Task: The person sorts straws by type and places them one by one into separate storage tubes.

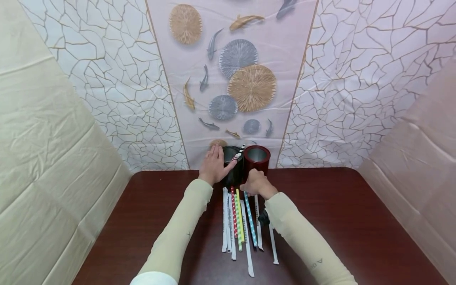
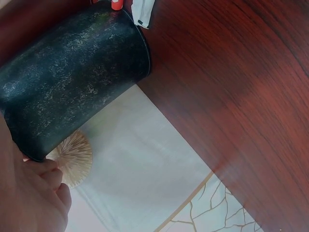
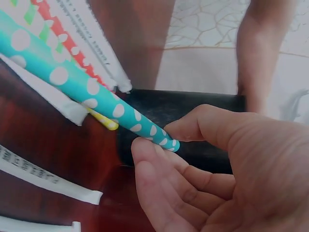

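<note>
My left hand [image 1: 213, 164] rests against the left side of the black cup [image 2: 72, 77], fingers straight and thumb across the front of its rim. A black-and-white striped straw [image 1: 243, 148] and a red-and-white one lean out of this cup. My right hand [image 3: 203, 169] pinches the end of a blue straw with white dots [image 3: 91, 87] between thumb and fingertips. The rest of that straw slants down over the table towards me in the head view. Just beyond the right hand stands a dark red cup [image 1: 257, 154], touching or close beside the black one.
Left of the blue straw lie red dotted [image 1: 234, 213], green striped [image 1: 238, 229] and yellow [image 1: 240, 213] straws. Several white paper-wrapped straws [image 1: 248, 249] lie around them on the dark red table [image 1: 320, 213]. A patterned cloth wall [image 1: 199, 134] rises right behind the cups.
</note>
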`<state>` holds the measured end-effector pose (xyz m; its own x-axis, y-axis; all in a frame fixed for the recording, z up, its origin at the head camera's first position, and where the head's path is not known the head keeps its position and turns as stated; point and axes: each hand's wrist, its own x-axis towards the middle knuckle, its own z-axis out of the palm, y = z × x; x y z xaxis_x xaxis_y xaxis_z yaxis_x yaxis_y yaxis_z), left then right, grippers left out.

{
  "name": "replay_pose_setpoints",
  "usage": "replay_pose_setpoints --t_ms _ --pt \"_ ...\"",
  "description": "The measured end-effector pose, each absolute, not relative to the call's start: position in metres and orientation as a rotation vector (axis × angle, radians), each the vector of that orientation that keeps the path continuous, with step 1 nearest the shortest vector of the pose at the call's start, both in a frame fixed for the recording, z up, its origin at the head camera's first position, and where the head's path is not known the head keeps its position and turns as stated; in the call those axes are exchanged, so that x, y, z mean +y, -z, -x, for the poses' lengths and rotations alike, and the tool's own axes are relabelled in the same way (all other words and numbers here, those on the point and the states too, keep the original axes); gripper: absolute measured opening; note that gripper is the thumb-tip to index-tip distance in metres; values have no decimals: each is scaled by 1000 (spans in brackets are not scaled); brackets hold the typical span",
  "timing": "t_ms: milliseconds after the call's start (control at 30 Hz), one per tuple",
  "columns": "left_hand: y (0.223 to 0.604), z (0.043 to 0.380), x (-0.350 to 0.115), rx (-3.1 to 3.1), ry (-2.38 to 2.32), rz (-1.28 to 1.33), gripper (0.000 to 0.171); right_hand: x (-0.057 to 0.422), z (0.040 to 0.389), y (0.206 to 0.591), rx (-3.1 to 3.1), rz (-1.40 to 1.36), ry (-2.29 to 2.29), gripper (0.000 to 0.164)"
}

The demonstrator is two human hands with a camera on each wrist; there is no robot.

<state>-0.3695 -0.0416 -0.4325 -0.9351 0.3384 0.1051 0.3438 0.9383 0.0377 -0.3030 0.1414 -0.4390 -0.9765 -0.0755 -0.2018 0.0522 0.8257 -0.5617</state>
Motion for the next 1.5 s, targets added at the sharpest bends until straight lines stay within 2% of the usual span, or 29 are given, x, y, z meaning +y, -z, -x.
replay_pose_setpoints --t_ms 267,400,1000,1500 --pt "434 373 -41 -2992 79 532 98 143 298 399 2807 155 801 46" --pt "434 375 -41 -2985 74 520 98 145 298 375 2823 234 781 47" --pt "433 370 -43 -2967 93 520 98 146 296 291 3063 467 869 18" --pt "435 372 -43 -2994 68 512 97 143 292 241 3167 649 1433 18"
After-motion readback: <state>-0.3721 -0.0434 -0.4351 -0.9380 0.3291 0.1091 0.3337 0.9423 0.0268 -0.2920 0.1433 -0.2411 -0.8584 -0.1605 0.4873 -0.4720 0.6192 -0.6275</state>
